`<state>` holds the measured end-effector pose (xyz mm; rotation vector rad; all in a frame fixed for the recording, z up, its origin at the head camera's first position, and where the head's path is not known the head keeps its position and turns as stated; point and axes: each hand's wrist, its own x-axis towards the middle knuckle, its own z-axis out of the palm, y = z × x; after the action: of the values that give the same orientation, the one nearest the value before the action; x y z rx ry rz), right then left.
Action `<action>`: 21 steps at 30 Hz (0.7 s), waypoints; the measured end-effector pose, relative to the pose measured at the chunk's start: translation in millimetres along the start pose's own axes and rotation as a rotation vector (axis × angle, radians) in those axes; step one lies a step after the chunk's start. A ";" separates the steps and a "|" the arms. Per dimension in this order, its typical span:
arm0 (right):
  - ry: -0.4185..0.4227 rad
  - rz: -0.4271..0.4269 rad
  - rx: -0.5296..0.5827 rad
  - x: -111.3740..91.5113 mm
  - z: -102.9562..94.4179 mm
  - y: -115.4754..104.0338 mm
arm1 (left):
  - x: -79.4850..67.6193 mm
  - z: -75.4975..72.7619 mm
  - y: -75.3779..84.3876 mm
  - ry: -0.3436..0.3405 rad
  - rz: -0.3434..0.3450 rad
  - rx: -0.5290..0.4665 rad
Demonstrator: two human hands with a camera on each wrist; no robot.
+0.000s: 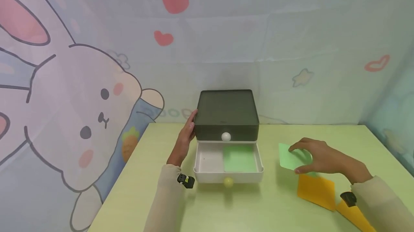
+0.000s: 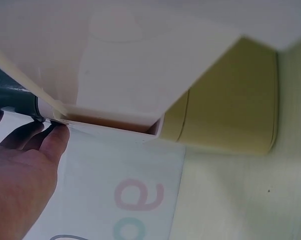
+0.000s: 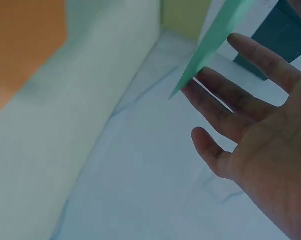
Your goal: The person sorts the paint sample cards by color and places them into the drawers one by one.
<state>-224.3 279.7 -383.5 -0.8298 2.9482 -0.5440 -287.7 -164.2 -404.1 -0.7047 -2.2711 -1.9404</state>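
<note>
Head view: loose green sheet (image 1: 287,158) up at an angle to the right of the pulled-out white drawer (image 1: 210,178), well apart from it, just beyond an orange sheet (image 1: 316,192) on the counter (image 1: 271,207). Right hand (image 1: 323,158) pinches it, thumb at the near edge, fingers at the far side; whether any edge touches the counter, cannot tell. Left hand (image 1: 185,138) lies with extended fingers along the left flank of the dark drawer box (image 1: 226,108), bracing rather than clenching. Sheet looks like paper or thin card: probably very light, flexible but firm enough to stay nearly flat when held by its margin. Likely to crease if squeezed hard, and a smooth face may slide under fingertips; best hold, I judge, is a soft pinch near an edge or corner, leaving the left portion free. Outline seems close to square, partly covered by the hand, so no sure long axis. Free side faces left, toward the drawer; right wrist view shows it nearly edge-on, a narrow wedge slanting from lower left to upper right. Second green sheet (image 1: 240,158) lies flat in the drawer's right half, sides roughly parallel to its walls.
</note>
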 end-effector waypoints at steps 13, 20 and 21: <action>0.016 -0.214 0.027 16.0 -5.6 -65.4 | -2.9 0.8 -1.7 0.005 -0.013 0.017; -0.016 -0.276 0.036 35.4 -0.9 -94.8 | -0.8 0.3 -0.8 0.012 -0.002 0.005; -0.022 -0.280 0.043 38.1 0.1 -98.6 | -0.7 0.3 -0.6 0.011 -0.003 0.007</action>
<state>-207.6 181.7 -347.7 -1.2448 2.8053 -0.6019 -287.3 -164.2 -404.9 -0.6881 -2.2727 -1.9317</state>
